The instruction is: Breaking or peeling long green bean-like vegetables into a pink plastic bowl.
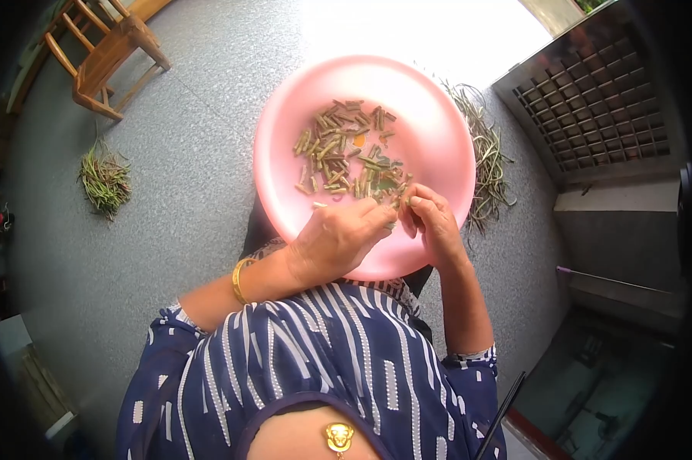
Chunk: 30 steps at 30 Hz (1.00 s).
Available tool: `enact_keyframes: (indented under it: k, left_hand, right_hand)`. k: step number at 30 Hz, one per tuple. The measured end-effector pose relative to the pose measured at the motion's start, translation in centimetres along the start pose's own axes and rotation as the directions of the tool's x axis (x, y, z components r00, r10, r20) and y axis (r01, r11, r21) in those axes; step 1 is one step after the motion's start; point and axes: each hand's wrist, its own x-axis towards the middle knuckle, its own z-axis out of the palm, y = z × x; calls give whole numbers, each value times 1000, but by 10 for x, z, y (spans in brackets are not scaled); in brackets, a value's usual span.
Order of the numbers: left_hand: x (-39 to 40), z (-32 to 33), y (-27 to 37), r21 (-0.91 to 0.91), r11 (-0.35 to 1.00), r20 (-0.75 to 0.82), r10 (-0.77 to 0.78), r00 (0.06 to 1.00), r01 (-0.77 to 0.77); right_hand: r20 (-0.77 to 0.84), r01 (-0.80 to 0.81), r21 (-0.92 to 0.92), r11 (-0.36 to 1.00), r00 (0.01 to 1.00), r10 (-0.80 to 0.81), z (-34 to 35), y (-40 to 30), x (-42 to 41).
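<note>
A pink plastic basin (pixel 271 172) rests on my lap, with many short pieces of green bean (pixel 329 144) spread over its bottom. My left hand (pixel 346 233), below a gold bangle (pixel 238 282), is over the basin's near side, its fingers closed on a green bean piece (pixel 390 226) that shows at the fingertips. Close by on the right, my right hand (pixel 432 218) has its thumb and index finger pinched on a small bean bit (pixel 409 201). The two hands' fingertips nearly meet; what lies inside the curled fingers is hidden.
Long whole beans (pixel 487 155) lie in a heap on the floor, right of the basin. On the left floor sits a pile of thin green and reddish stalks (pixel 105 181). A wooden chair (pixel 107 57) stands at the upper left. A metal lattice panel (pixel 599 103) is at the right.
</note>
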Motion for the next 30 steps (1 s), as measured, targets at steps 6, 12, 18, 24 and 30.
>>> enact_keyframes:
  k: [6, 12, 18, 24, 30]
  left_hand:
    - [-1, 4, -2, -23, 1000, -10, 9, 1000, -9]
    - [4, -9, -6, -188, 980, -104, -84, 991, 63]
    - [6, -15, -12, -389, 906, -184, -255, 949, 168]
    - [8, -21, -14, -417, 861, -101, -363, 926, 292]
    - [7, -16, -13, -358, 890, 78, -273, 959, 283]
  right_hand:
    - [375, 460, -887, 50, 778, -505, -7, -20, 42]
    - [443, 424, -896, -133, 829, -340, -16, -12, 112]
    - [433, 415, -901, -125, 855, -286, -18, -16, 114]
    - [422, 560, -807, 190, 770, -478, 18, -44, 43]
    - [393, 635, -731, 250, 692, -606, 31, -25, -2]
